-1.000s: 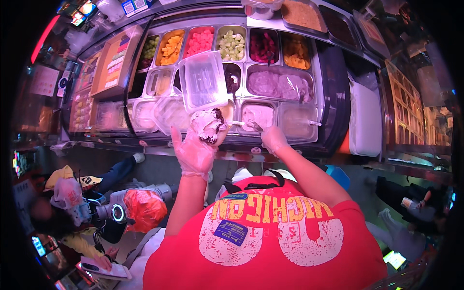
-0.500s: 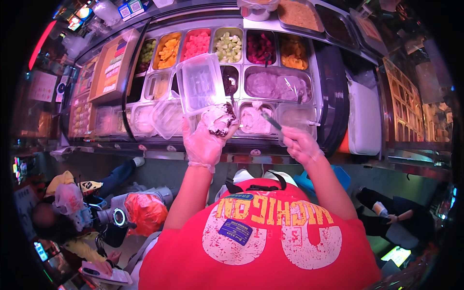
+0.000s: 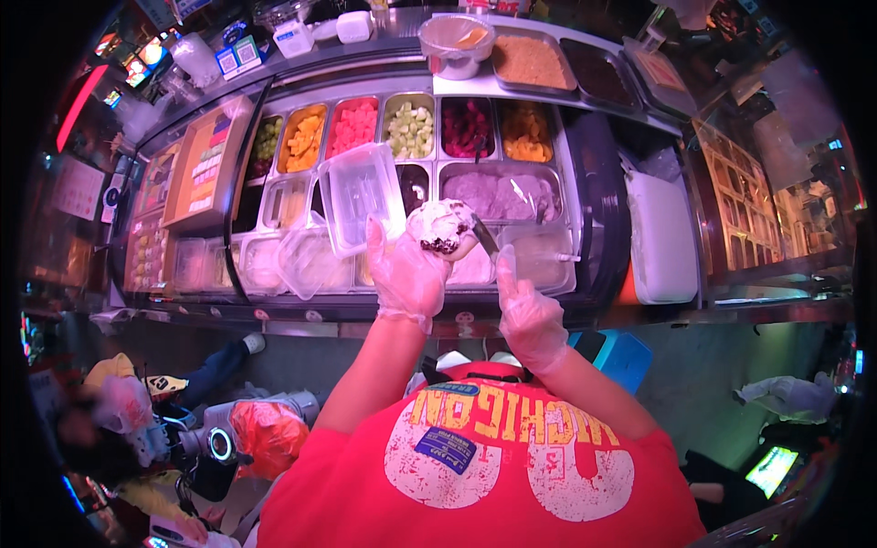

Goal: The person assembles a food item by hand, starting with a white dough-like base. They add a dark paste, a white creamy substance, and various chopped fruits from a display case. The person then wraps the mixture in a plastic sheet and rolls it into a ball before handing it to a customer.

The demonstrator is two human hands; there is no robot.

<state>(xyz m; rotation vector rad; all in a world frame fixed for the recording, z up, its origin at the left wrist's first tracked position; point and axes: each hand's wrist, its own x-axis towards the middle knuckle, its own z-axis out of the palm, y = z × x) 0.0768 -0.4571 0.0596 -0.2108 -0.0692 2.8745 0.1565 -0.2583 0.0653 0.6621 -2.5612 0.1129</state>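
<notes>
Since the earlier head-view frames the right hand has drawn back toward six o'clock, its spoon now touching the white lump with dark bits at its three o'clock side, while the left hand has lifted that lump a little. The lump sits on the left hand's gloved fingertips, fingers spread and cupped under it, just above the counter tubs, with a clear plastic container at its nine o'clock. It looks soft, sticky and light, best cradled from below rather than squeezed; the right hand's fingers are closed around the spoon handle.
</notes>
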